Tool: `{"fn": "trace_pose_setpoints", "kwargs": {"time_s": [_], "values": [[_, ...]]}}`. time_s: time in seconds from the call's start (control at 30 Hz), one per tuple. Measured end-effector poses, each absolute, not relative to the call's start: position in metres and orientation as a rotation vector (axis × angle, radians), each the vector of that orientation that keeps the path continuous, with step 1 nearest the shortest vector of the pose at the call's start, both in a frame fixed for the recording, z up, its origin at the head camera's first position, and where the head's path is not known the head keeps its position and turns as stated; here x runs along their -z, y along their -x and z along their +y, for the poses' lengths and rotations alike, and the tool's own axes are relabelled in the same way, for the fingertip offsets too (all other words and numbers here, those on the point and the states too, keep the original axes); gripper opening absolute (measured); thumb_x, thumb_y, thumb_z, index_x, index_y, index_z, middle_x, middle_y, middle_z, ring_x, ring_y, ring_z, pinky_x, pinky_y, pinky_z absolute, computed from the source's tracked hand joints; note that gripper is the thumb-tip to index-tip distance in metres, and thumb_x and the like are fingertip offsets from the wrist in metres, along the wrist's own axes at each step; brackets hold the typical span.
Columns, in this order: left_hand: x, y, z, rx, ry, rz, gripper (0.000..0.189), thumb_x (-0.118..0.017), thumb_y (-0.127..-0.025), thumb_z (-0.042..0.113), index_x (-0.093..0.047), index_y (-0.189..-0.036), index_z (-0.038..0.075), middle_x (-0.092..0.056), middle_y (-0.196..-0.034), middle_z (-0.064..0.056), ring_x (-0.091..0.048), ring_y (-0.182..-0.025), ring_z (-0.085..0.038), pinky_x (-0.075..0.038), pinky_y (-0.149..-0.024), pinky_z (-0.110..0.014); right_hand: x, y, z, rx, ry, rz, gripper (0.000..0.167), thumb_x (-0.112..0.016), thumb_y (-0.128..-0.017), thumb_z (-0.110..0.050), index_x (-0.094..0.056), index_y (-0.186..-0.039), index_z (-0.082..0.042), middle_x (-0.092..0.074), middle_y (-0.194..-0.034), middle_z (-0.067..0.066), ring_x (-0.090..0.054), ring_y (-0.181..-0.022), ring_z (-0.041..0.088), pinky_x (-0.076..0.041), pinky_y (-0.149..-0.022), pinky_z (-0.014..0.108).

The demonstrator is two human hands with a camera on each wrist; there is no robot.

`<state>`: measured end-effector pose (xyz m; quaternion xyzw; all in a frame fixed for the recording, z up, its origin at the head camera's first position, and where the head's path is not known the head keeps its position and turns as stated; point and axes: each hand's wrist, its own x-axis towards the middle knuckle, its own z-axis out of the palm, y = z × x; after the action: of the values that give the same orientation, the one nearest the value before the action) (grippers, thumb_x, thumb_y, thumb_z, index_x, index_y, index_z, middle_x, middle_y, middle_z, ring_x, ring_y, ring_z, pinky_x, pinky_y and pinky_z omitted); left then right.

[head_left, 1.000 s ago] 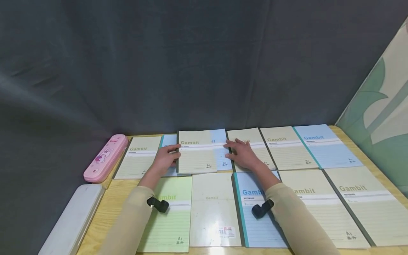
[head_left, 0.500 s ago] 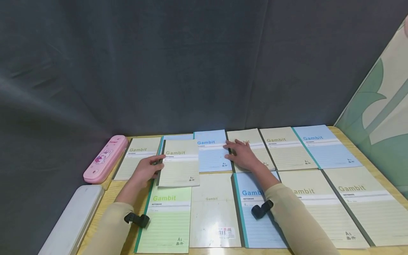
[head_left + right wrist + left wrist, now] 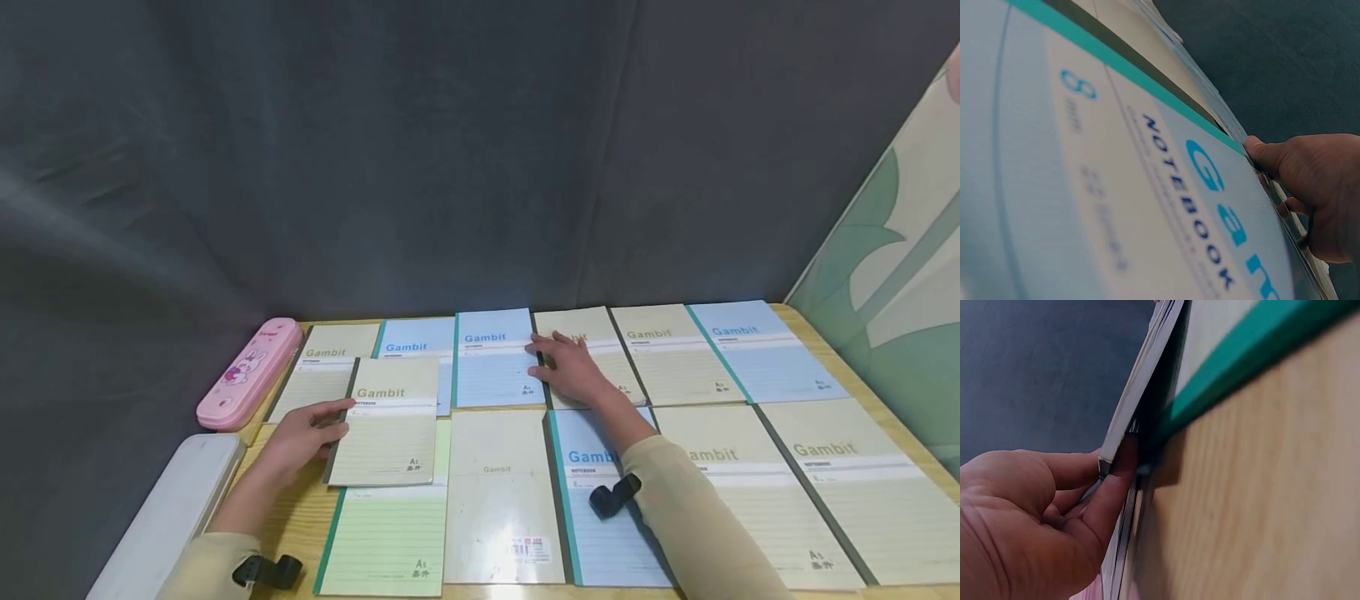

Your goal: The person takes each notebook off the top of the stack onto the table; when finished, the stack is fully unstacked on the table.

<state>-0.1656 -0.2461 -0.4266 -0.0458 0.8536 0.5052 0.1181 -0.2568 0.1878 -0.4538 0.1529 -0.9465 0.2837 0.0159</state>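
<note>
In the head view my left hand (image 3: 300, 437) pinches a beige Gambit notebook (image 3: 393, 433) by its dark spine, thumb and fingers on opposite faces. The left wrist view shows its page edges (image 3: 1138, 387) raised at a slant. It overlaps the green notebook (image 3: 390, 542) and parts of two back-row notebooks. My right hand (image 3: 573, 367) rests on another beige notebook (image 3: 626, 371) in the back row. Its fingertips touch near the right edge of a blue notebook (image 3: 491, 367); the fingers look loose and grip nothing visible.
In the front row lie a plain-backed notebook (image 3: 502, 500) with a barcode sticker, a blue notebook (image 3: 607, 550) and more beige ones (image 3: 772, 525). A pink pencil case (image 3: 247, 375) and a long white case (image 3: 168, 517) stand on the left. A dark cloth (image 3: 450, 150) hangs behind.
The left hand has carried the beige notebook leftward and nearer, off two blue notebooks that now show, to over the green one. The right hand has stayed in place.
</note>
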Motion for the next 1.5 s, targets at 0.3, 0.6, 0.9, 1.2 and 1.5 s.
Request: {"fn": "trace_pose_setpoints", "kwargs": {"time_s": [0.3,0.6,0.9,1.2,1.5], "values": [[0.423,0.138,-0.268,-1.492,0.179,2.476,0.05,-0.066,-0.099,0.01,-0.053,-0.146,0.002,-0.04,-0.153,-0.029,-0.062,-0.104,-0.025,-0.058,-0.074,-0.035,0.454,0.258,0.189,-0.855,-0.477,-2.942,0.048,-0.068,-0.098,-0.026,-0.06,-0.142,-0.01,-0.042,-0.158,0.009,-0.022,-0.15,0.039,-0.002,-0.119,0.064],[0.422,0.112,-0.295,-1.531,0.227,2.377,0.052,-0.066,-0.098,0.006,-0.05,-0.147,-0.003,-0.035,-0.153,-0.032,-0.062,-0.11,-0.023,-0.059,-0.076,-0.037,0.454,0.257,0.188,-0.865,-0.492,-2.948,0.048,-0.068,-0.099,-0.027,-0.059,-0.143,-0.01,-0.041,-0.158,0.009,-0.022,-0.15,0.039,-0.002,-0.118,0.064],[0.418,0.091,-0.317,-1.481,0.277,2.377,0.052,-0.068,-0.097,0.008,-0.052,-0.145,-0.003,-0.038,-0.152,-0.033,-0.065,-0.103,-0.021,-0.059,-0.075,-0.041,0.451,0.256,0.189,-0.865,-0.511,-2.928,0.047,-0.068,-0.098,-0.023,-0.059,-0.141,-0.007,-0.042,-0.157,0.012,-0.024,-0.149,0.042,-0.003,-0.117,0.066],[0.414,0.083,-0.332,-1.287,0.42,2.456,0.05,-0.069,-0.097,0.013,-0.056,-0.144,0.004,-0.047,-0.147,-0.029,-0.059,-0.108,-0.027,-0.052,-0.074,-0.039,0.451,0.255,0.188,-0.861,-0.501,-2.934,0.047,-0.069,-0.098,-0.023,-0.059,-0.142,-0.007,-0.042,-0.157,0.011,-0.024,-0.149,0.041,-0.003,-0.118,0.065],[0.407,0.076,-0.342,-1.213,0.432,2.491,0.048,-0.067,-0.098,0.011,-0.055,-0.143,0.001,-0.052,-0.141,-0.031,-0.058,-0.104,-0.028,-0.051,-0.072,-0.041,0.452,0.257,0.188,-0.873,-0.505,-2.946,0.048,-0.068,-0.099,-0.026,-0.059,-0.142,-0.009,-0.041,-0.158,0.009,-0.023,-0.15,0.039,-0.002,-0.119,0.064]]}}
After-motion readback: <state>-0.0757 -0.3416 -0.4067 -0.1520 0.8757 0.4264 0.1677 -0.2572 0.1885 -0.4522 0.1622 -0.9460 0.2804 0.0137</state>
